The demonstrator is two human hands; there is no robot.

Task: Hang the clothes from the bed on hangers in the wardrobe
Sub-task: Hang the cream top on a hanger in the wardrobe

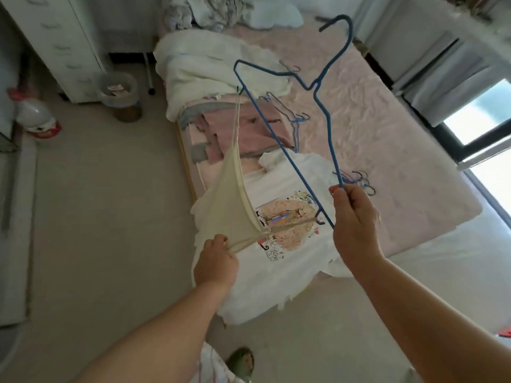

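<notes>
Hands are apart over the near end of the bed [387, 139], right hand [352, 225] pinching the blue hanger's [279, 139] near corner, left hand [217, 261] gripping the cream camisole's [226, 205] loose strap, which needs hooking rightwards onto that near corner.

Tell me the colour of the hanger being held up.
Blue hanger, pinched by the right hand; clearest in the head view.
</notes>
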